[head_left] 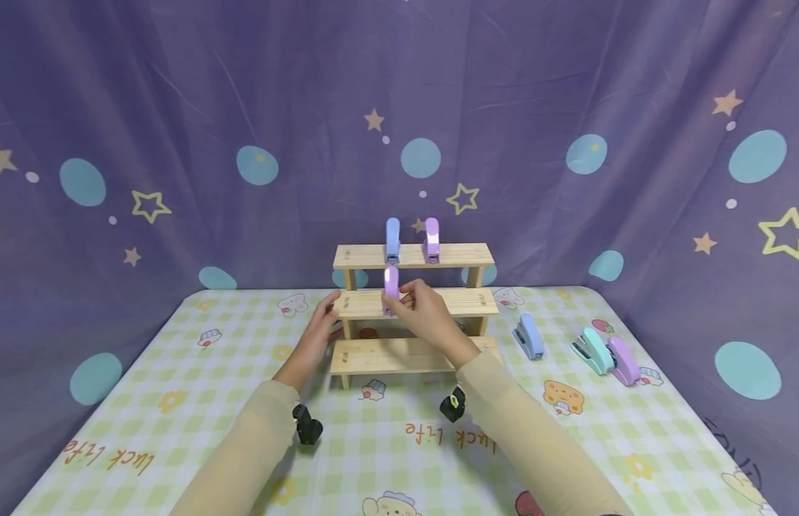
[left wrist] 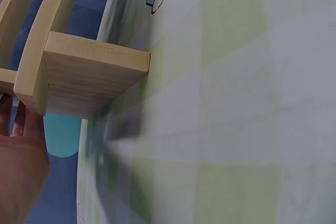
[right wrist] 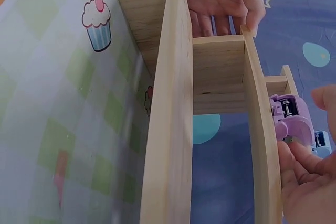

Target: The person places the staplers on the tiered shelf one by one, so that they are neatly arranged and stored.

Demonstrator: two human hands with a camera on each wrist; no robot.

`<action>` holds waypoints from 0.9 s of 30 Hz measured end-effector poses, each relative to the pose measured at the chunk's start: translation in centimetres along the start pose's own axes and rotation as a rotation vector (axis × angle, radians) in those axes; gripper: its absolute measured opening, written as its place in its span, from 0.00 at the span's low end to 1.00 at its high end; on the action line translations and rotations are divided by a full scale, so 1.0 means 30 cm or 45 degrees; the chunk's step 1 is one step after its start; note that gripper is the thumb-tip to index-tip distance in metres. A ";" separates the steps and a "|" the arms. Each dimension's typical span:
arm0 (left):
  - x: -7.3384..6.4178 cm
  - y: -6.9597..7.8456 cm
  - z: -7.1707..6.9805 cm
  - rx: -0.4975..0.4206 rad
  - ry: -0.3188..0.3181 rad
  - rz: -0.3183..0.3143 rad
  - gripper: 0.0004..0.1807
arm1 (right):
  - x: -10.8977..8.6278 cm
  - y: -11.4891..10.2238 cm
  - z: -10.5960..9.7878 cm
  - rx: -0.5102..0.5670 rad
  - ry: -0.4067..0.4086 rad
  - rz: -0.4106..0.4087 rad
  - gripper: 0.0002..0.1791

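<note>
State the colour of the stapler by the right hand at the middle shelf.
That stapler is light purple; the head view shows it best.

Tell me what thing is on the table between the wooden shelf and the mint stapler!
A blue stapler lies between the wooden shelf and the mint stapler, as the head view shows.

Head: high, set back, facing forward-down
Both wrists: close, rolled sideways
All share: pale three-tier wooden shelf [head_left: 386, 355]
</note>
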State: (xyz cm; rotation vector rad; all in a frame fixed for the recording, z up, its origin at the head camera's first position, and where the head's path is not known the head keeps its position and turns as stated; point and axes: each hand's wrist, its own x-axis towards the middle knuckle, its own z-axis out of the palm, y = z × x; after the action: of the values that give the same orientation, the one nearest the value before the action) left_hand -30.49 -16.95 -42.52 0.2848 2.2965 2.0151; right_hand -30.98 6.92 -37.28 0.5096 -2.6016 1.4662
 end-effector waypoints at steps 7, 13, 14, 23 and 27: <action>-0.003 -0.002 0.005 0.013 0.006 0.009 0.29 | -0.015 0.004 -0.026 -0.022 -0.015 -0.004 0.25; -0.007 -0.011 0.005 0.031 0.028 0.045 0.29 | -0.027 0.000 -0.063 -0.078 -0.033 -0.009 0.24; -0.008 -0.011 0.005 0.028 0.027 0.048 0.29 | -0.031 -0.001 -0.071 -0.087 -0.039 -0.009 0.24; -0.025 0.035 0.010 -0.024 0.001 0.008 0.29 | -0.075 0.006 -0.136 -0.139 -0.081 -0.046 0.23; -0.034 0.051 0.014 -0.019 0.005 0.017 0.29 | -0.092 0.034 -0.169 -0.149 -0.077 -0.039 0.23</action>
State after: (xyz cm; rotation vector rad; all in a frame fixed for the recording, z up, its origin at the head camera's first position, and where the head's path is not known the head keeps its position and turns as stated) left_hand -29.30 -16.55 -41.14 0.2961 2.2873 2.0396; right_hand -29.09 12.34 -36.14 0.5851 -2.6931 1.2998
